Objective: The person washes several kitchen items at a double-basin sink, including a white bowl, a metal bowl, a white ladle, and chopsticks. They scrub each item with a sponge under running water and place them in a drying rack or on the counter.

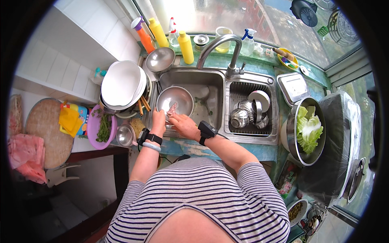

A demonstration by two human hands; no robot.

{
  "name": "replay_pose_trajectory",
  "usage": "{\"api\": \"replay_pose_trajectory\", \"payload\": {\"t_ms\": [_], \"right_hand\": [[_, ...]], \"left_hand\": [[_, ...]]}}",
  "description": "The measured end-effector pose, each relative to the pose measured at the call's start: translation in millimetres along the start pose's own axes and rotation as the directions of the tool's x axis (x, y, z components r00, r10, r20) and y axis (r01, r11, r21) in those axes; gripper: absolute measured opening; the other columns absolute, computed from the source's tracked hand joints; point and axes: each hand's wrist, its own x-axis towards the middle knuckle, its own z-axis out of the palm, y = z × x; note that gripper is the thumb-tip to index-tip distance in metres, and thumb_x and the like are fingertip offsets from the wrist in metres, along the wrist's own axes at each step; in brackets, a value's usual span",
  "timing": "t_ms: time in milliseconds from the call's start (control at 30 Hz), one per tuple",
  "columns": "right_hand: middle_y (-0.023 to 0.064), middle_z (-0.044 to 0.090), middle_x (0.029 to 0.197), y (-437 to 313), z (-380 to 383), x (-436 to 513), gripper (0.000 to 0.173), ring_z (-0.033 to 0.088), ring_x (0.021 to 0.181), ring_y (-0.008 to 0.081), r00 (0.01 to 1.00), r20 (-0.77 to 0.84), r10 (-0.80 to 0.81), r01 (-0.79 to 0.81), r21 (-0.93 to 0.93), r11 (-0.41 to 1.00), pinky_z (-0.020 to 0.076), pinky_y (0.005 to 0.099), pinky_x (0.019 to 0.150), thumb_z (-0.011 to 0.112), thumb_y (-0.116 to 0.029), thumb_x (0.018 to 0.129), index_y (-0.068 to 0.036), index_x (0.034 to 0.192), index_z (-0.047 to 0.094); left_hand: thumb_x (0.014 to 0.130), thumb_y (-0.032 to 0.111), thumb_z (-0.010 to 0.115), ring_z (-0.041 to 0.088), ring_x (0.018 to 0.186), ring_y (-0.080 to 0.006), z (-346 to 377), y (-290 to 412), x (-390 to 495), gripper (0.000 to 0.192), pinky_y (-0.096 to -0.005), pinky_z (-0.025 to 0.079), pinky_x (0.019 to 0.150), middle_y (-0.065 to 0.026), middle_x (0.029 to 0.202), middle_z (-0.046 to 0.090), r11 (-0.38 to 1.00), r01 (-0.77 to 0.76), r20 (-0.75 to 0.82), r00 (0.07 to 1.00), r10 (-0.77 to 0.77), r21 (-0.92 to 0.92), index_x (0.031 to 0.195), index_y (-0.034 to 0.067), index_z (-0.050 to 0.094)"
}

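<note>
A round stainless steel bowl (179,94) sits in the large basin of the steel sink (194,77), close to its front left side. Over the bowl's near edge, a small strip of pink raw meat (173,108) shows at my fingertips. My right hand (184,125) reaches in from the right with its fingers curled against the meat. On the left, my left hand (159,122) is closed beside the bowl rim and meets the right fingertips. What lies within its fingers is hidden. Green leaf scraps (200,101) lie on the basin floor to the bowl's right.
Above the basin arches the faucet (220,39). Metal bowls (240,118) fill a rack in the smaller basin. Stacked white basins (121,83) and a purple basin of greens (113,127) stand left. A pot with cabbage leaves (309,129) is at right. Bottles (186,48) line the sill.
</note>
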Motion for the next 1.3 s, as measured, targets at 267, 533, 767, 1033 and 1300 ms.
{"api": "replay_pose_trajectory", "payload": {"t_ms": [267, 533, 767, 1033, 1300], "right_hand": [[0.0116, 0.06, 0.114, 74.2, -50.0, 4.5, 0.024, 0.049, 0.12, 0.0291, 0.949, 0.268, -0.165, 0.3, -0.61, 0.734, 0.0249, 0.0456, 0.114, 0.058, -0.017, 0.076, -0.002, 0.094, 0.064], [0.0202, 0.062, 0.114, 21.3, 11.6, -19.5, 0.028, 0.058, 0.109, 0.0328, 0.963, 0.082, 0.255, -0.246, -0.102, 0.964, 0.0397, 0.0429, 0.101, 0.048, -0.022, 0.095, 0.0, 0.105, 0.063], [0.0189, 0.066, 0.098, -4.8, 35.0, 16.5, 0.027, 0.062, 0.094, 0.0377, 0.814, 0.078, 0.576, -0.488, 0.628, 0.606, 0.0485, 0.0456, 0.081, 0.051, -0.028, 0.094, -0.007, 0.108, 0.061], [0.0188, 0.056, 0.109, 52.4, -17.4, 6.3, 0.031, 0.056, 0.101, 0.0359, 0.957, 0.048, 0.284, -0.228, -0.477, 0.849, 0.0481, 0.043, 0.085, 0.061, -0.005, 0.076, -0.006, 0.107, 0.058], [0.0182, 0.058, 0.102, 47.9, 33.3, 27.9, 0.034, 0.057, 0.099, 0.0383, 0.962, 0.082, 0.26, -0.271, 0.395, 0.878, 0.0477, 0.0431, 0.083, 0.067, -0.011, 0.077, -0.007, 0.11, 0.06]], "left_hand": [[0.079, -0.005, 0.041, 0.059, 0.103, -0.044, -3.0, 22.6, -12.2, 0.055, -0.0466, 0.047, 0.087, -0.0265, 0.109, 0.063, 0.647, -0.424, 0.182, 0.895, 0.408, 0.633, 0.131, 0.011, 0.047], [0.088, 0.004, 0.051, 0.06, 0.11, -0.0335, 7.5, -5.5, -6.9, 0.048, -0.0408, 0.05, 0.087, -0.0193, 0.124, 0.059, 0.739, -0.442, 0.074, 0.878, 0.474, 0.509, 0.136, 0.007, 0.043], [0.1, 0.032, 0.042, 0.068, 0.086, -0.026, 1.7, -7.3, -7.3, 0.049, -0.0359, 0.056, 0.067, -0.0189, 0.106, 0.064, 0.987, 0.075, 0.279, 0.96, -0.034, -0.14, 0.136, 0.0, 0.033], [0.072, -0.011, 0.04, 0.06, 0.104, -0.042, 5.9, 10.2, -38.0, 0.067, -0.0555, 0.061, 0.066, -0.0214, 0.126, 0.048, 0.966, 0.247, 0.431, 0.881, -0.195, -0.069, 0.137, 0.005, 0.032], [0.072, -0.013, 0.042, 0.056, 0.11, -0.0407, 3.1, 21.2, -41.7, 0.076, -0.0564, 0.059, 0.078, -0.0183, 0.127, 0.049, 0.983, 0.175, 0.51, 0.851, -0.126, -0.048, 0.142, 0.011, 0.025]]}}
